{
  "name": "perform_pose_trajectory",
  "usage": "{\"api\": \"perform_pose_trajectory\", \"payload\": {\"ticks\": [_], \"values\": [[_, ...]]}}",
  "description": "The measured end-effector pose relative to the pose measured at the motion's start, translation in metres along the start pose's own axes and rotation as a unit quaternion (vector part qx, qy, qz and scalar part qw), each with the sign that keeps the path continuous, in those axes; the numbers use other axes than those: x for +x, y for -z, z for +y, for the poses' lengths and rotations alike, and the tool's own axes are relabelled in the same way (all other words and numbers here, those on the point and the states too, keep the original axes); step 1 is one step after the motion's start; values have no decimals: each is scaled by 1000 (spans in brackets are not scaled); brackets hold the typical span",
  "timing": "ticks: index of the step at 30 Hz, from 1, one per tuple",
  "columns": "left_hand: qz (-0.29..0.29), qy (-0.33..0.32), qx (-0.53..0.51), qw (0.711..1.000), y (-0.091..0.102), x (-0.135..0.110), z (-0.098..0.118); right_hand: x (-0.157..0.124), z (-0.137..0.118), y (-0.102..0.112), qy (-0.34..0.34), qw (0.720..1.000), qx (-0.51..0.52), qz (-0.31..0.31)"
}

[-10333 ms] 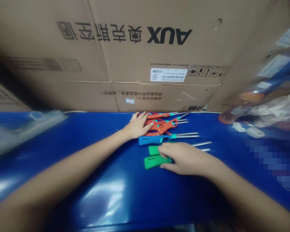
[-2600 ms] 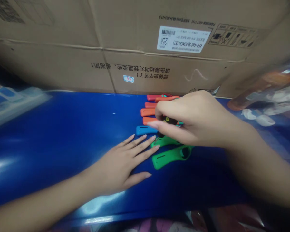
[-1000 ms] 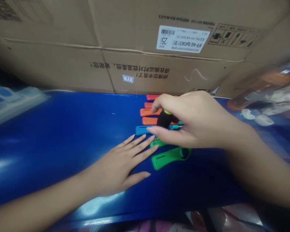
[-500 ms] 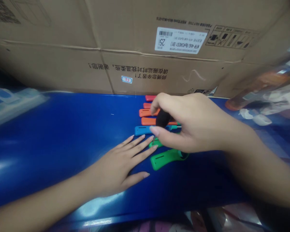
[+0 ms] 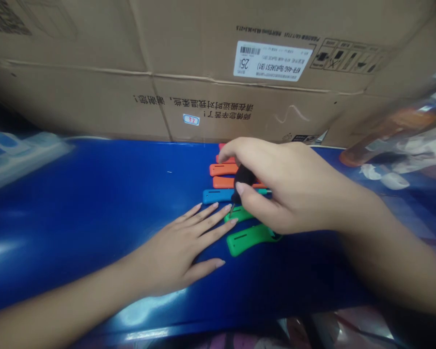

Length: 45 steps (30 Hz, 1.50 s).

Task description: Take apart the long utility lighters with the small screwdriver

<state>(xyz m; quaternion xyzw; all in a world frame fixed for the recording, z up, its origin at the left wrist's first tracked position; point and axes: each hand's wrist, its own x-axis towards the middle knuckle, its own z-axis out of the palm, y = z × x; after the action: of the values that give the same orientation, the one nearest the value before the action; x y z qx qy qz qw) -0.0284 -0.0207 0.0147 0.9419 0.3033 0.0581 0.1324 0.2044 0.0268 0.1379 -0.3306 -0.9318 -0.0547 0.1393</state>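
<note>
A row of long plastic lighters lies on the blue table [image 5: 94, 203]: orange ones [image 5: 222, 169] at the back, a blue one [image 5: 217, 196], and two green ones [image 5: 247, 239] in front. My right hand [image 5: 287, 186] is closed round a small black-handled tool [image 5: 241, 178], its thin tip pointing down at the rear green lighter [image 5: 240, 214]. My left hand [image 5: 183, 247] lies flat on the table, fingers spread, fingertips touching the end of that green lighter.
A large brown cardboard box [image 5: 210, 68] with a white label stands along the back of the table. An orange bottle [image 5: 388, 131] and white crumpled material [image 5: 388, 177] lie at the right. A pale blurred object [image 5: 18, 152] sits at far left.
My right hand has turned slightly round the black tool and dipped toward the green lighters. The left hand has stayed flat in place.
</note>
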Motion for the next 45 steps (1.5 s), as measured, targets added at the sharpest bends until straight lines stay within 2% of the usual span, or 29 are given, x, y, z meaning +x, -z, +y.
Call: {"api": "perform_pose_trajectory", "payload": {"ticks": [5,9,13,20,25,31,34,36,38,40,42,45], "values": [[4,0,-8,1000,0,0,0,1,-1,1,-28,999,-13,-15],[9,0,-11,1000,0,0,0,1,-1,0,-28,999,18,-15],[5,0,-10,1000,0,0,0,1,-1,2,-56,997,37,-29],[-5,4,-10,1000,1,0,0,-1,-2,3,-50,994,83,-42],[2,0,-20,1000,2,1,0,-1,-1,2,-51,992,118,-22],[8,-5,-25,1000,2,1,-1,-1,0,2,-50,994,96,-30],[8,-7,-17,1000,2,2,-1,0,0,1,-50,988,145,-9],[28,-9,-17,999,2,4,-1,1,4,1,-70,976,204,45],[67,-8,-32,997,3,6,-1,1,12,-1,-115,945,274,137],[106,1,-57,993,5,8,-1,1,24,-7,-178,883,376,219],[129,21,-73,989,9,13,-1,-2,34,-17,-242,789,509,246],[131,46,-60,988,14,22,-1,-10,42,-42,-338,657,633,231]]}}
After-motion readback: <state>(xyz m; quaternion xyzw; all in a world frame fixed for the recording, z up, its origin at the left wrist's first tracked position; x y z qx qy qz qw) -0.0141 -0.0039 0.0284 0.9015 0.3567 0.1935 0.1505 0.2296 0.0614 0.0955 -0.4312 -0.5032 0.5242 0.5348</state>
